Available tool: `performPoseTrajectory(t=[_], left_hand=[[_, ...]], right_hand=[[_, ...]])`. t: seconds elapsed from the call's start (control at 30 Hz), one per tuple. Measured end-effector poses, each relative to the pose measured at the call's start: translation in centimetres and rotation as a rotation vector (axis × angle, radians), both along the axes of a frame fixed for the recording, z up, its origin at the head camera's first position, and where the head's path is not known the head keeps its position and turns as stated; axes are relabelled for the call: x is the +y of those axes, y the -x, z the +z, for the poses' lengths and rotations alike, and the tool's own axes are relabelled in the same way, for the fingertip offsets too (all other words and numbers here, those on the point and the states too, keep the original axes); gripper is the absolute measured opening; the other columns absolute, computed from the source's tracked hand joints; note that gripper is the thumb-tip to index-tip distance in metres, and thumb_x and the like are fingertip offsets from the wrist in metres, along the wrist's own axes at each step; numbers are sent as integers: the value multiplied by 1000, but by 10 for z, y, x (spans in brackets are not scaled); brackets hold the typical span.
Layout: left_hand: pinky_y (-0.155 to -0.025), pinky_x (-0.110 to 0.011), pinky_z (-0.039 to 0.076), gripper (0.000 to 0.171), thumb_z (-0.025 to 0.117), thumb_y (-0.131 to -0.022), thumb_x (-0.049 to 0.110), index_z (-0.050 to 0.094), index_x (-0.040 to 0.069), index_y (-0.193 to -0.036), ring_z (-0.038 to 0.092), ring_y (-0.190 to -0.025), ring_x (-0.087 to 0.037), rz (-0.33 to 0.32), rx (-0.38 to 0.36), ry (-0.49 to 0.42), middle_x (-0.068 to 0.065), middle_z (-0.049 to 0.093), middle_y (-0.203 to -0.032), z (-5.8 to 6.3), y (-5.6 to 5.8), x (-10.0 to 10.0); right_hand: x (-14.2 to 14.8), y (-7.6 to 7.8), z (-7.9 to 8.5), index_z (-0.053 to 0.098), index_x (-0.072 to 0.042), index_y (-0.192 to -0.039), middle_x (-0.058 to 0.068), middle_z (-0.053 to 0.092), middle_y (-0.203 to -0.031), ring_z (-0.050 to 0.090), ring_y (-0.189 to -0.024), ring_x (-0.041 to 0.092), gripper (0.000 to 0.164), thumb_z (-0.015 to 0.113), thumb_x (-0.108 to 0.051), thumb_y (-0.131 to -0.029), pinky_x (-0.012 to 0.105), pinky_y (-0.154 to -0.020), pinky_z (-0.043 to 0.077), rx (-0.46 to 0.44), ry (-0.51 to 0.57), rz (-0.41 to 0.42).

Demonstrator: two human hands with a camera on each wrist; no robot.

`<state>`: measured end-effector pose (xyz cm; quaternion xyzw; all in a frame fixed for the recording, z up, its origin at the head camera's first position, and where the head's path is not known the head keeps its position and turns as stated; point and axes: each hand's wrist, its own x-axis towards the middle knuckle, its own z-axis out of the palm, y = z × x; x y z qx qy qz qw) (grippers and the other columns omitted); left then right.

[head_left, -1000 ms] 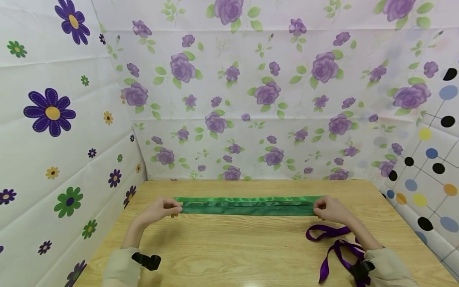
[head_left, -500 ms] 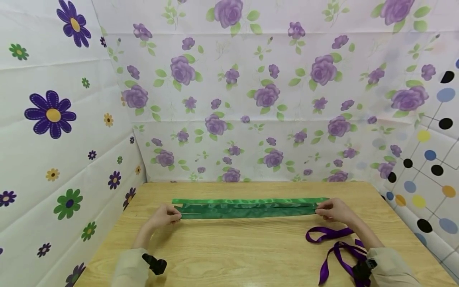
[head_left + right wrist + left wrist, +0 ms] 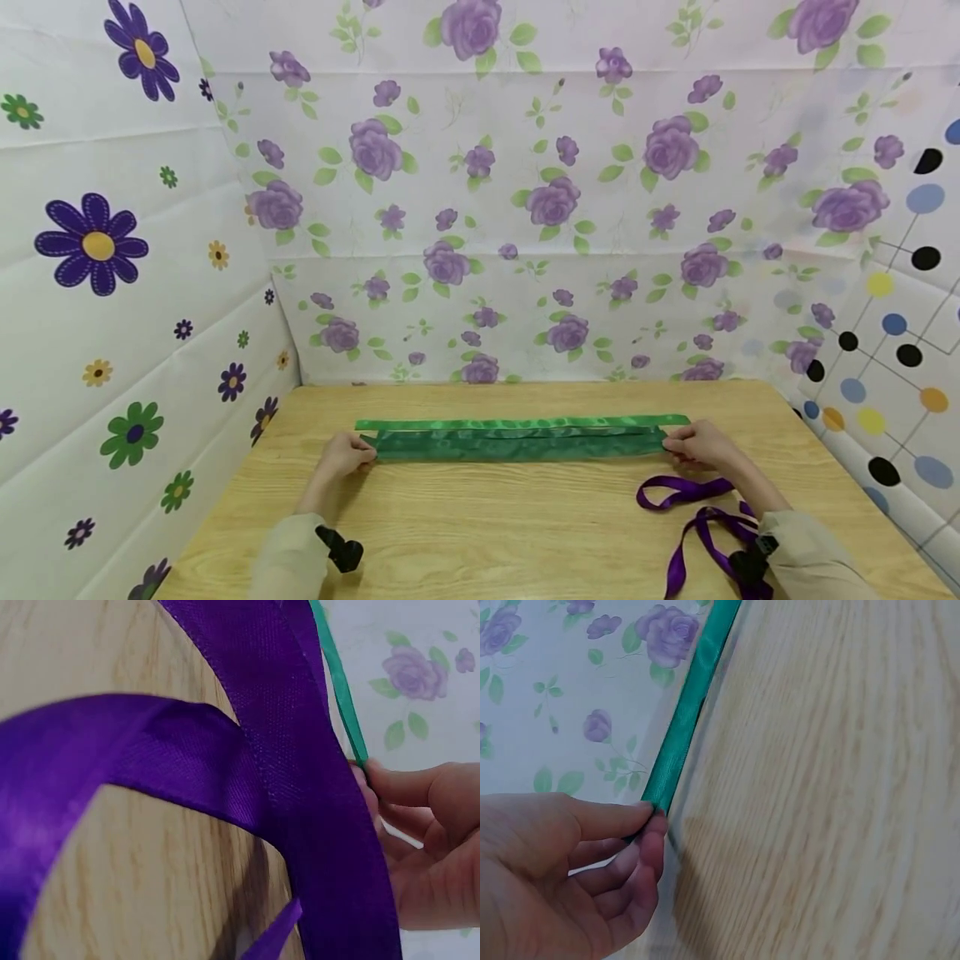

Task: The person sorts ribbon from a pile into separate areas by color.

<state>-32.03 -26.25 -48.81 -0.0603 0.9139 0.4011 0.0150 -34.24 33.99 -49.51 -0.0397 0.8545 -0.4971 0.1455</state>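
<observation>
Wooden table [image 3: 480,525]: fingers [image 3: 653,844] pinch green ribbon [image 3: 517,449], slightly nearer than before

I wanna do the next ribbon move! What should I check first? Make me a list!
1. Left hand pinches the green ribbon: ok.
2. Right hand pinches it too: ok.
3. Green ribbon stretched out straight between the hands: ok.
4. Purple ribbon tidy: not ok, it lies in loose loops.
5. Purple ribbon free of the right wrist camera: cannot tell, they overlap in the head view.
</observation>
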Motion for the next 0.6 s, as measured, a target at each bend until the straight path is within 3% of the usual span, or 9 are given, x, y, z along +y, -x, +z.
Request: performPoseTrajectory(t=[0.07, 0.2, 0.4, 0.6], left_hand=[[-55, -27, 47, 13, 67, -87, 5, 71, -6, -81, 60, -60, -15, 37, 2, 3, -9, 68, -67, -3, 1, 0], [-50, -25, 41, 18, 71, -84, 8, 70, -4, -71, 54, -55, -15, 92, 25, 25, -7, 65, -59, -7, 0, 0], [-50, -26, 44, 14, 68, -86, 5, 70, -7, -79, 57, -54, -15, 120, 43, 22, -10, 66, -60, -8, 0, 2], [-53, -28, 50, 13, 66, -86, 1, 68, -11, -88, 62, -58, -17, 141, 36, -12, -16, 69, -70, -5, 0, 4]], right_hand=[[0, 1, -2, 68, 11, -96, 2, 55, -60, 35, -46, 8, 27, 59, -14, -96, 23, -46, 35, 13, -32, -22], [-1, 2, -5, 73, 6, -94, 0, 58, -58, 40, -46, 9, 24, 68, -18, -90, 25, -47, 39, 54, -109, -94], [-4, 2, -7, 71, 9, -98, 4, 66, -64, 51, -51, 11, 24, 67, -13, -90, 26, -49, 44, 80, -151, -132], [-5, 4, -9, 70, 8, -98, 5, 65, -64, 50, -50, 11, 21, 67, -12, -90, 25, -48, 43, 55, -150, -148]])
